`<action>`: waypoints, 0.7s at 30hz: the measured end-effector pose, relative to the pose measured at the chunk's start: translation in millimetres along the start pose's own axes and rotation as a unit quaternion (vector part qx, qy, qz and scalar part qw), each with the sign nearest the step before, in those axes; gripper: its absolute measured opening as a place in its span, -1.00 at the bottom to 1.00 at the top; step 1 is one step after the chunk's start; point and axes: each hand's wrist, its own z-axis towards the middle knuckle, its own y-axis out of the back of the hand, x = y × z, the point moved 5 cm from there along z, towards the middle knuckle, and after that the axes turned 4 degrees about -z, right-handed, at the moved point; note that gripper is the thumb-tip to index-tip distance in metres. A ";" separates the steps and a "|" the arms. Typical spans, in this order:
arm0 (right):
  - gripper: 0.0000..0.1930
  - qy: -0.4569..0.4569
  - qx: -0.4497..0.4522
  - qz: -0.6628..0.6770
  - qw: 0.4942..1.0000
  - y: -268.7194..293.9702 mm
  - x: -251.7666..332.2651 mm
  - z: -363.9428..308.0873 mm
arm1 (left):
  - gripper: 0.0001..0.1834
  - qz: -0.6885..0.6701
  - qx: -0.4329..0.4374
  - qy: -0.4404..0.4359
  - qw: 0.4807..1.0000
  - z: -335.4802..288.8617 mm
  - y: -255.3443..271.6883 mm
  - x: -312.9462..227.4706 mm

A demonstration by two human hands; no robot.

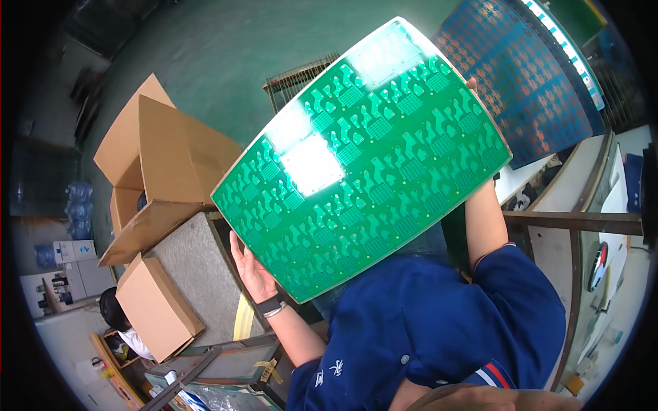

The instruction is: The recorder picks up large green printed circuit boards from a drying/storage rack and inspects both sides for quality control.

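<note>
A large green printed circuit board panel (384,164), covered with repeated rows of pale pads and traces, is held up tilted in front of my body. Bright light glares off its upper left part. My left hand (252,270) grips the lower left edge, with a dark band around the wrist. On the opposite side my right hand (472,83) holds the panel's right edge; only fingertips show there, and the panel hides the rest of that hand.
To the left, an open cardboard box (175,154) and a smaller carton (157,305) rest by a grey tabletop (192,264). A blue patterned sheet (528,82) stands at upper right. Behind the panel is a pin rack (291,82). Another person (115,309) is at lower left.
</note>
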 end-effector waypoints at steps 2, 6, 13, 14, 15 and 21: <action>-0.46 -0.012 0.000 0.009 1.000 -2.3 -6.1 -0.1 | -0.44 -0.025 -0.006 0.031 0.999 0.6 -4.6 3.9; -0.44 -0.067 0.006 0.029 0.997 -7.1 -27.7 -5.4 | -0.55 -0.085 -0.064 0.141 0.984 -0.3 14.2 31.2; -0.41 -0.179 -0.065 0.005 0.982 -78.2 -91.3 -43.9 | -0.57 -0.232 -0.071 0.156 0.957 8.3 -13.2 78.4; -0.43 -0.211 -0.009 0.035 0.977 -94.4 -101.8 -54.5 | -0.59 -0.284 -0.067 0.175 0.940 8.8 -21.8 87.1; -0.46 -0.213 -0.027 -0.023 0.977 -84.1 -112.5 -65.8 | -0.62 -0.267 -0.064 0.142 0.951 10.1 -30.3 95.3; -0.65 -0.069 -0.094 -0.393 0.912 -87.4 -120.7 -28.6 | -0.74 -0.092 0.041 0.233 0.967 20.0 -44.6 134.2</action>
